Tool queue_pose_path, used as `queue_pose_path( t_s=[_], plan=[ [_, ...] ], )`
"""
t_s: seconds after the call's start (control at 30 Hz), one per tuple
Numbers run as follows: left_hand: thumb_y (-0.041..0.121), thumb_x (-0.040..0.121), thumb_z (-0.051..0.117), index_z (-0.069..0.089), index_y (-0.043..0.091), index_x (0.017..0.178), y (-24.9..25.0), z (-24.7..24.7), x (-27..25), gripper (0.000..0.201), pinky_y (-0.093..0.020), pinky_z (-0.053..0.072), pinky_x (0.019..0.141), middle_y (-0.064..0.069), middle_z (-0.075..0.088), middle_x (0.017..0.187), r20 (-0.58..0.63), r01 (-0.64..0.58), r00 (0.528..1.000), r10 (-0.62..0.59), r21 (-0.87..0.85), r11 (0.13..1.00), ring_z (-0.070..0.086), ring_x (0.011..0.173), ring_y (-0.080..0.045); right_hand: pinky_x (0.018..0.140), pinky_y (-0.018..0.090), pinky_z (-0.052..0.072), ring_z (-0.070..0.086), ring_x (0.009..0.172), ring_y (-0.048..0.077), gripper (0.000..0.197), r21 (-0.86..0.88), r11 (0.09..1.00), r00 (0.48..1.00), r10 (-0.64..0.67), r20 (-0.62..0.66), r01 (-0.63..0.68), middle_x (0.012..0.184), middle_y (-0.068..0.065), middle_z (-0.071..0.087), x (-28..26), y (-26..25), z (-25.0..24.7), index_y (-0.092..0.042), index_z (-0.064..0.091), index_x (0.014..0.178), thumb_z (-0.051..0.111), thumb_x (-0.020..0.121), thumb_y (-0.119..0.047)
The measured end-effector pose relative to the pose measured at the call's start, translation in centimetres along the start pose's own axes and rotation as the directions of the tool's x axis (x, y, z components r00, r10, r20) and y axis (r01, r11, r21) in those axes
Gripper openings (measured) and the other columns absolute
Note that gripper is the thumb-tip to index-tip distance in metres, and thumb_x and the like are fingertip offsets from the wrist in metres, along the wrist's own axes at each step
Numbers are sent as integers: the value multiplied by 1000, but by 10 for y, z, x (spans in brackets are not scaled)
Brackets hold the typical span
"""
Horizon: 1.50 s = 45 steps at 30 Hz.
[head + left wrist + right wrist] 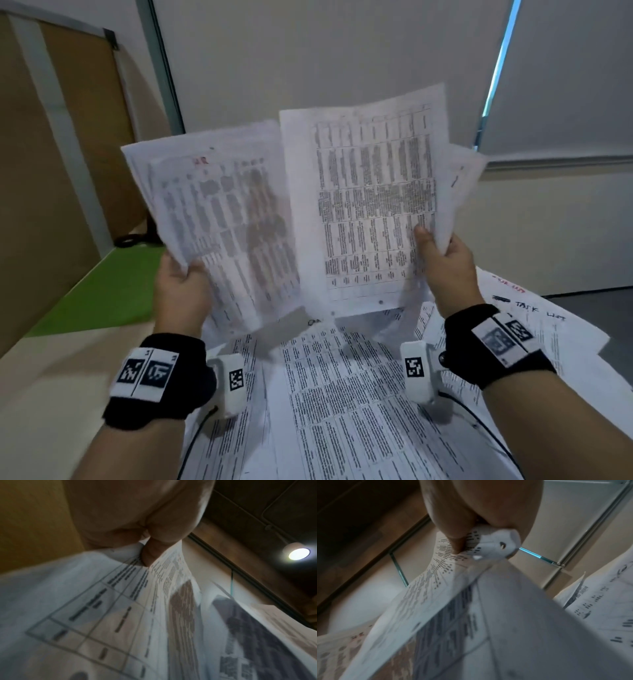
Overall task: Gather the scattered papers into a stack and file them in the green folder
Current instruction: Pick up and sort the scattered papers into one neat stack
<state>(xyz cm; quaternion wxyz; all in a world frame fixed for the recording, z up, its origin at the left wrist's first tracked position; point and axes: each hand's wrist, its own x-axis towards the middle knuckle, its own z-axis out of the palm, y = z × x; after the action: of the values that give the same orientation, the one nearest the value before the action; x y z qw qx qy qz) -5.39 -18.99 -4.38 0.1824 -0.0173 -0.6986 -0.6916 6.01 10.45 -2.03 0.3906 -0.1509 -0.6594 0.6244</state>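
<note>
Both hands hold printed sheets up in the air above the table. My left hand [185,274] pinches the left bundle of papers [222,219] by its lower left edge, and in the left wrist view the thumb [150,553] presses on those papers [106,615]. My right hand [442,253] grips the right bundle of papers [370,205] at its lower right edge, the thumb [453,539] pressing on the sheets [471,615]. The two bundles overlap in the middle. More printed papers [342,394] lie spread on the table below. The green folder [102,294] lies flat at the left.
A handwritten sheet [524,308] lies at the right among the scattered pages. A brown partition [44,171] stands to the left behind the folder. Window blinds [342,51] fill the wall ahead. Bare table top [51,394] shows at the lower left.
</note>
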Motion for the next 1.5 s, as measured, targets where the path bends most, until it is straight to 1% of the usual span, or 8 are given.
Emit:
queue_pose_path(
  t_s=[0.13,0.33,0.53,0.7,0.97,1.13,1.37,1.5],
  plan=[
    [13,97,44,51,31,118,-6,10,-4,29,-36,45,85,7,62,102,76,-1,997,-2,34,999,59,87,-15,67,18,56,71,83,7,14,145,989,993,12,118,-29,88,-5,73,-2,-6,8,-21,65,94,57,91,-31],
    [2,95,41,48,16,128,-12,0,-1,36,-31,44,87,-1,57,120,43,9,999,-11,47,999,54,101,-19,89,44,54,66,105,25,54,400,898,977,125,170,-185,116,11,68,4,-13,6,-7,54,121,62,77,-37],
    [-1,90,45,54,18,125,-14,5,0,40,-39,46,96,0,64,114,120,78,990,-78,1,997,61,104,-22,61,20,52,66,67,6,18,119,991,985,45,167,-65,78,-2,68,-1,4,21,-12,63,93,59,90,-30],
    [-3,92,48,60,12,115,-6,13,-9,30,-42,47,85,-9,67,100,261,183,952,-159,-72,980,61,89,-26,78,29,54,67,90,15,25,-34,998,974,64,216,-58,97,2,70,-6,19,37,-14,62,109,63,88,-27],
    [63,75,60,49,9,135,22,17,-35,81,-47,47,97,-19,61,124,363,216,925,-113,-258,942,55,118,-31,92,42,53,64,104,15,39,-64,997,937,63,345,-44,109,-5,67,-13,5,46,-25,52,121,64,85,-36],
    [14,86,63,53,8,126,19,21,-38,41,-20,52,77,1,67,106,306,24,952,0,-74,997,62,90,-4,83,46,57,68,97,21,43,-32,999,934,3,358,9,109,6,66,-12,-5,45,-36,39,101,69,83,-12],
    [28,86,60,51,8,128,34,23,-50,47,-31,51,89,2,67,109,253,-66,963,97,-128,990,63,99,-10,93,48,52,67,101,17,88,-17,998,925,-49,377,60,116,1,64,-18,-20,31,-38,17,134,76,76,-8],
    [21,85,63,37,25,125,33,22,-51,48,-16,47,82,12,59,113,259,-62,962,89,-113,992,58,98,4,91,44,53,67,101,15,79,-36,999,916,-18,401,35,115,-1,65,-27,-20,25,-38,20,135,74,79,-26]
  ],
)
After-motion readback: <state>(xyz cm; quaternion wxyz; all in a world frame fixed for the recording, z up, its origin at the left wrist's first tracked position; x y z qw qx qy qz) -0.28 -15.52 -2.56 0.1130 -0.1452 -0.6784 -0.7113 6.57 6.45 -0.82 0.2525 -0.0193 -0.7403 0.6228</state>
